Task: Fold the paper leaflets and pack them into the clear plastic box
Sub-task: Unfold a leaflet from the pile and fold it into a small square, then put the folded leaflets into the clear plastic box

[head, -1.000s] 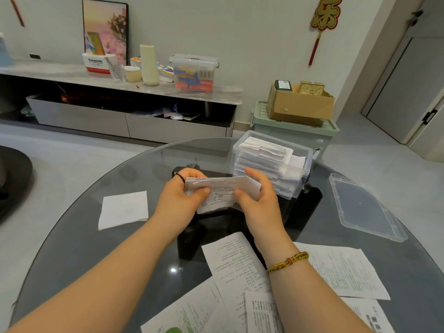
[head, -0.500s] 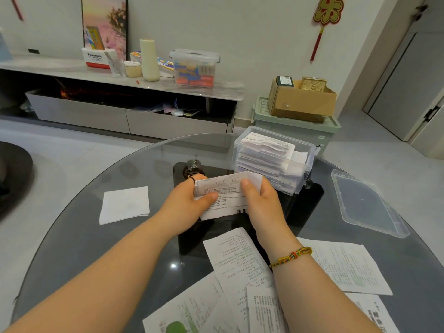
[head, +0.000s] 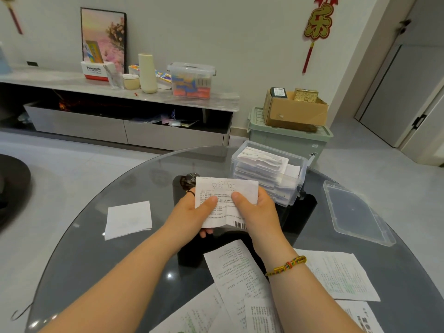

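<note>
In the centre of the frame, both hands held one leaflet (head: 225,191) above the glass table (head: 120,260). The left hand (head: 192,212) gripped its left side, with the thumb pressed on the printed face and the fingers curled behind. The right hand (head: 259,212) gripped the right side in the same way. The two thumbs lay close together, just apart. The leaflet showed a vertical crease between the hands, a line drawing near its top edge and a barcode at its lower right corner. A black band (head: 191,192) sat on a left finger, and a woven bracelet (head: 286,265) circled the right wrist.

Just above and to the right of the hands, the box (head: 294,195) stood open on the table. It was stacked nearly to its rim with folded leaflets (head: 262,162), the top ones lying unevenly. The held leaflet's upper right corner overlapped the box in the picture; whether they touched could not be told. The lid (head: 353,212) lay flat at the right of the frame, apart from the box.

Unfolded sheets (head: 237,267) lay spread across the bottom of the frame, overlapping one another and partly hidden by the right forearm. A blank white square (head: 129,219) lay on the table to the left of the hands.

Behind the table, right of centre, a carton (head: 293,111) sat on a green bin (head: 288,138).
</note>
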`<state>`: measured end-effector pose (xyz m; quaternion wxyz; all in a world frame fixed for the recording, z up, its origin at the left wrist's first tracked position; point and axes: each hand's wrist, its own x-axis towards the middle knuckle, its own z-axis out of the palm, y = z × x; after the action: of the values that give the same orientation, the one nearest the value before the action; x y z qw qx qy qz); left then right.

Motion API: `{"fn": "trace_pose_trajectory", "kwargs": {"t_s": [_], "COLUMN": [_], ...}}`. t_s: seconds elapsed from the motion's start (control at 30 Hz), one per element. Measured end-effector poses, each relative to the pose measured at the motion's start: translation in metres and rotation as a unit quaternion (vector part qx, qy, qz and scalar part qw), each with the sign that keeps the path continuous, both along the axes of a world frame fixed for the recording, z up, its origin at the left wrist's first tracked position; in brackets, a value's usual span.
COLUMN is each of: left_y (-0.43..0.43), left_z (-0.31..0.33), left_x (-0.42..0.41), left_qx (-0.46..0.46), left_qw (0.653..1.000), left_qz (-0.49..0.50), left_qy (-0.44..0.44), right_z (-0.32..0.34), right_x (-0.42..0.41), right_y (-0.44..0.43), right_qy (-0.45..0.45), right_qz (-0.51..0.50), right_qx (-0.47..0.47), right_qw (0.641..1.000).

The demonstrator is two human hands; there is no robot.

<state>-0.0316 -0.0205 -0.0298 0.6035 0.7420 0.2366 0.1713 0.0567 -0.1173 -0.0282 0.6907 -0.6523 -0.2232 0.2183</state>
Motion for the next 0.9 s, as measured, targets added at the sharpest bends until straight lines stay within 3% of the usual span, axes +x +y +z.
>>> {"fn": "trace_pose_trajectory", "kwargs": {"t_s": [0.23,0.4,0.67,0.9], "left_y": [0.007,0.007,0.01,0.02], "left_z": [0.032,0.066,0.08,0.068], "left_x": [0.014,0.052,0.117,0.137], "left_qx": [-0.008,-0.002,0.109,0.22], "left_qw": [0.999,0.998,0.993,0.971], "left_qz": [0.031,0.052,0.047,0.048], "left_qy": [-0.006,-0.028,-0.002,0.077], "right_z": [0.039,0.072,0.084,0.06], "right_x": [0.009,0.042,0.096,0.119], "right_y": [-0.004,-0.014,-0.017,-0.014], "right_qy": [-0.03,-0.102,-0.154,-0.209], "right_qz": [-0.018,-0.062,-0.157,-0.16], "right_qx": [-0.065,-0.142,-0.184,-0.312], "right_qw": [0.997,0.983,0.958,0.913]}}
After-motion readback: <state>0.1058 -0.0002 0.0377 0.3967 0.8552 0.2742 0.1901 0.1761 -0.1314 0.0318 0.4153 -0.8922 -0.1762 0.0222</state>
